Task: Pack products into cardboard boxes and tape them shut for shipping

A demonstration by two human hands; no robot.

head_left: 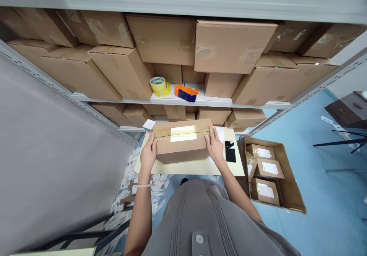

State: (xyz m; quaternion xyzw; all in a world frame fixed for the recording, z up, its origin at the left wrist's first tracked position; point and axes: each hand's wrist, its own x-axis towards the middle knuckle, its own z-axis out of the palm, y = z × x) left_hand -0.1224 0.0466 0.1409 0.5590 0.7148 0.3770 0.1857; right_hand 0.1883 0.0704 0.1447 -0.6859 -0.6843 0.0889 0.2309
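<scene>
A taped cardboard box (183, 148) with a white label (183, 133) on top is at the small cream table (172, 168). My left hand (148, 152) grips its left end, thumb on the near side. At the right end my right hand (215, 144) holds the box too, its fingers over the top edge. Whether the box rests fully on the table or is slightly lifted, I cannot tell. A black phone (230, 151) lies to the right of my right hand. Near the box's far left corner is a small white and green box (148, 124).
Shelves ahead hold many cardboard boxes (163, 38). Rolls of yellow tape (160, 87) and an orange and blue tape dispenser (186, 93) sit on the middle shelf. Right of the table stands a large open carton (292, 183) with several labelled boxes. White paper strips (157, 191) litter the floor.
</scene>
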